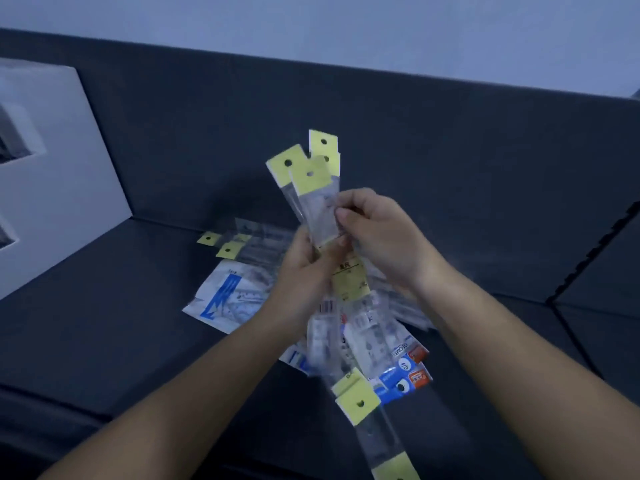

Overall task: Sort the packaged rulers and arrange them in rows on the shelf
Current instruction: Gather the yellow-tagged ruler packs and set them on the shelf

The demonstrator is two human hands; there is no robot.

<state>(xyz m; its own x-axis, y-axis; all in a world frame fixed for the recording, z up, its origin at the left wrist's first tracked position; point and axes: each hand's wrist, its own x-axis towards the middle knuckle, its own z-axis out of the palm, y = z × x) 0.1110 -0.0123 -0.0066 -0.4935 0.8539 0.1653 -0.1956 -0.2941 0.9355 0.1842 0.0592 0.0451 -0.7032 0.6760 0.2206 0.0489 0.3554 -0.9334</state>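
1. Several packaged rulers (317, 199), in clear sleeves with yellow hole-punched headers, are fanned upward as one bundle, raised above the shelf (104, 323) between both hands.
2. Left hand (301, 275): fingers curled round the bundle's lower part from its left side. Yellow label ends project below the grip.
3. Right hand (381, 237): fingers (356, 202) and thumb pinch one sleeve near mid-length, just above the left hand's grip.
4. Loose pile (367, 341) of further ruler packs lies on the dark shelf directly beneath the hands. Much of it is blurred.
5. Blue-and-white pack (225, 296) lies at the pile's left edge. Blue-and-orange packs (405, 372) lie at its right. Two yellow-headed sleeves (228, 249) lie behind.
6. White box (59, 174) stands at the shelf's left end, well apart from the pile.
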